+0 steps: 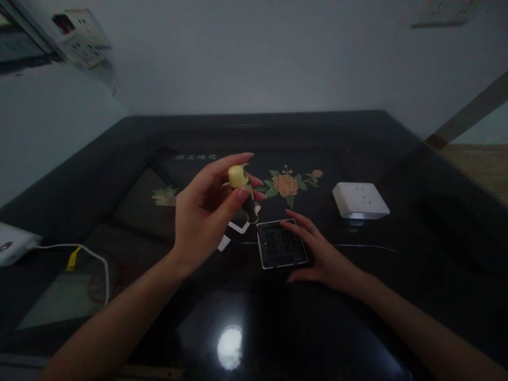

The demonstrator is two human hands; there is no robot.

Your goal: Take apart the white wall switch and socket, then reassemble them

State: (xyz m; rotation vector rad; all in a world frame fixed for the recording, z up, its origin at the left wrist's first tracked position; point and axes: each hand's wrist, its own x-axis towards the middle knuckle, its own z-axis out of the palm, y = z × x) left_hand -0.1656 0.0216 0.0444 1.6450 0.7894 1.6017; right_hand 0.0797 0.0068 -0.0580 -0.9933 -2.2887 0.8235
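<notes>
My left hand (202, 211) is closed around the handle of a screwdriver (237, 177), yellow at its end and dark along the grip. The tool tilts down toward the upper left corner of a square socket panel (282, 246), dark inside with a pale rim, lying on the table. I cannot make out whether its tip touches the panel. My right hand (319, 256) holds the panel by its right side, fingers over the top edge and thumb near the lower corner. Just left of the panel lie a white frame piece (239, 228) and a small white piece (224, 243).
A white socket box (362, 200) stands to the right on the glossy black table (254, 129). A thin wire (365, 246) passes near the panel. At left, a white device (16, 244) trails a cable with a yellow tag (73, 259). Wall sockets (88, 29) are mounted above.
</notes>
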